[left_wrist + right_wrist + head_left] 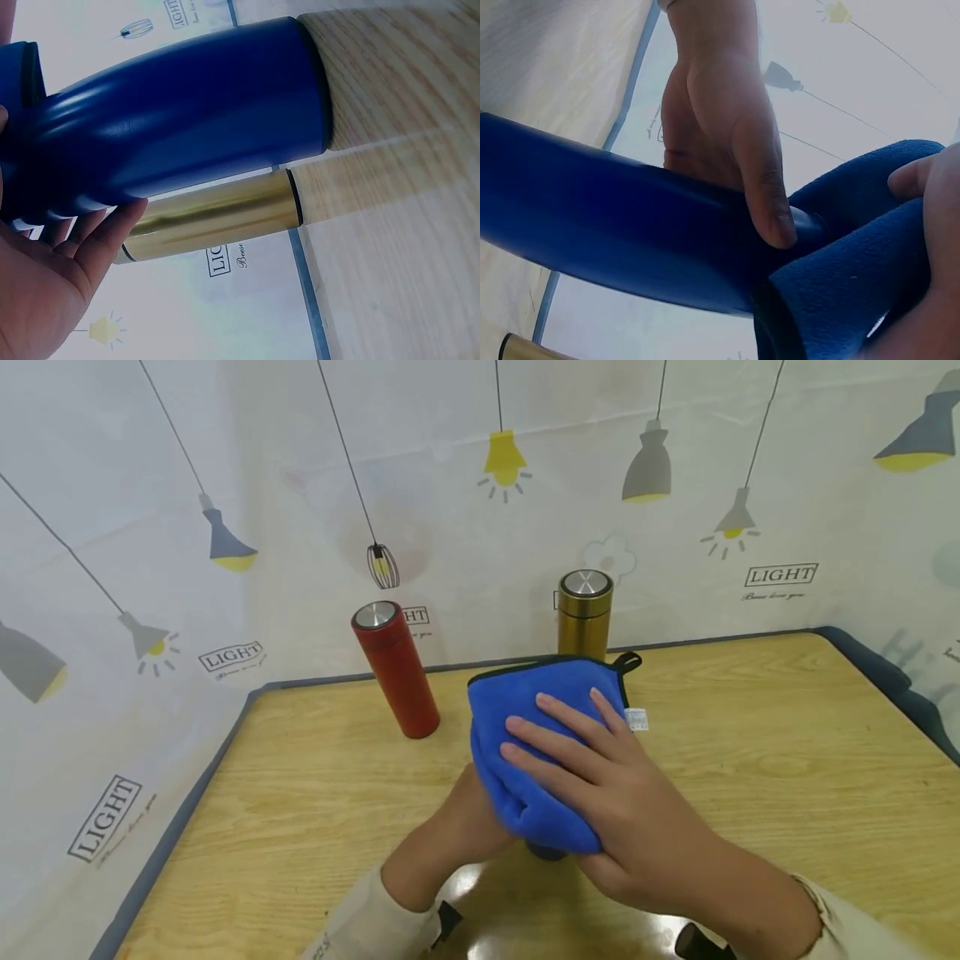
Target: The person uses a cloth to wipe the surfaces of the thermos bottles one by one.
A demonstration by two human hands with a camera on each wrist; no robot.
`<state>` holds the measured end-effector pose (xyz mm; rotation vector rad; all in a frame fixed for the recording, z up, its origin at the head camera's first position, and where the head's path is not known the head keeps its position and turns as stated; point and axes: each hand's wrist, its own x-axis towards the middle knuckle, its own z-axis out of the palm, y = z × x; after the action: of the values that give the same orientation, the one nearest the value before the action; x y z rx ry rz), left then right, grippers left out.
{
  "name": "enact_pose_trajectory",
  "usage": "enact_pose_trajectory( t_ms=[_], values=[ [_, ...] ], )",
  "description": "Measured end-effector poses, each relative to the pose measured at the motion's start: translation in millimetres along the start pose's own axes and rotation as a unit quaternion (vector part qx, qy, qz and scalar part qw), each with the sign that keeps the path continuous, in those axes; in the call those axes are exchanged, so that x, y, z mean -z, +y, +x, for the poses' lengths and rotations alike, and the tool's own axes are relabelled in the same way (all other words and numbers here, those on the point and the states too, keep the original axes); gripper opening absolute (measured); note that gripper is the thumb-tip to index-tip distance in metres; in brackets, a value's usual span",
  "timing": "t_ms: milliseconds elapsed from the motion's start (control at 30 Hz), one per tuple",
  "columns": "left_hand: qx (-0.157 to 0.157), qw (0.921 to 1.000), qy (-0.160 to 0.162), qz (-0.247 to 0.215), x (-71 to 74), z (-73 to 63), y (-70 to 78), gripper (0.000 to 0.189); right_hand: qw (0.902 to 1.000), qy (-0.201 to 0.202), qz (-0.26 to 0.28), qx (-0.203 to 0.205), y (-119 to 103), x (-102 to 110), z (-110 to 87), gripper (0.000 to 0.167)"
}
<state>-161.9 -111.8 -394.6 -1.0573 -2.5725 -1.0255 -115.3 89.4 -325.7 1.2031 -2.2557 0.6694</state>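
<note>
A glossy blue bottle [202, 105] stands with its base right at the wooden tabletop. My left hand [720, 112] grips it high on the body, the thumb along one side and the fingers round the other. Over the bottle's top lies a plush blue cloth [498, 785] with black edging, a black loop and a white tag. My right hand [630, 810] holds this cloth around the top, fingers spread across its upper face and thumb on the near side. The cloth hides the bottle's cap and, in the head view, most of its body.
A red bottle [399, 672] with a silver lid is at the back left of the table [300, 793]. Behind the cloth stands a gold bottle [585, 631], partly covered from the head view. A pale curtain [450, 410] printed with lamps borders the table.
</note>
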Motion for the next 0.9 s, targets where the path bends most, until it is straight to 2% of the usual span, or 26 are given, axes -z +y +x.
enact_pose_trajectory(
  t_ms=[67, 167, 300, 367, 467, 533, 600, 667, 733, 767, 900],
  values=[
    [0.004, 1.0, 0.001, 0.004, 0.9, 0.3, 0.7, 0.038, 1.0, 0.001, -0.009, -0.001, 0.7, -2.3, 4.4, 0.081],
    [0.025, 0.9993, -0.008, -0.027, 1.9, 0.1, 2.6, 0.041, 0.9996, 0.004, -0.015, -0.023, 3.5, -3.7, 6.6, 0.082],
    [0.058, 0.9955, -0.012, -0.074, 1.2, -0.6, 4.7, 0.052, 0.9978, 0.009, -0.01, -0.065, 3.6, -2.8, 0.9, 0.079],
    [0.062, 0.995, -0.005, -0.078, 1.0, -0.7, 5.7, 0.057, 0.9969, 0.014, -0.002, -0.078, 1.4, -2.3, -3.3, 0.077],
    [0.065, 0.9957, 0.004, -0.066, 1.0, -1.0, 6.7, 0.062, 0.9944, 0.038, 0.044, -0.088, -1.1, -2.3, -10.2, 0.074],
    [0.07, 0.9951, -0.001, -0.07, 1.6, -0.1, 7.4, 0.072, 0.9863, 0.078, 0.106, -0.1, -0.3, -2.3, -15.1, 0.068],
    [0.082, 0.9932, -0.009, -0.083, 1.9, 1.7, 8.1, 0.083, 0.9614, 0.126, 0.201, -0.139, 2.0, -2.3, -22.5, 0.058],
    [0.096, 0.9902, -0.012, -0.101, 2.1, 3.6, 9.0, 0.091, 0.9222, 0.171, 0.291, -0.189, 6.9, -2.4, -31.4, 0.048],
    [0.114, 0.9859, -0.007, -0.122, 1.6, 4.6, 9.4, 0.092, 0.8762, 0.193, 0.356, -0.262, 13.6, -3.3, -40.3, 0.041],
    [0.123, 0.9837, 0.002, -0.131, 1.3, 4.3, 9.5, 0.09, 0.8553, 0.189, 0.379, -0.299, 17.5, -4.1, -44.8, 0.038],
    [0.125, 0.9796, 0.053, -0.148, 2.9, 2.3, 8.1, 0.086, 0.7921, 0.144, 0.448, -0.388, 34.2, -11.8, -54.7, 0.037]
  ],
)
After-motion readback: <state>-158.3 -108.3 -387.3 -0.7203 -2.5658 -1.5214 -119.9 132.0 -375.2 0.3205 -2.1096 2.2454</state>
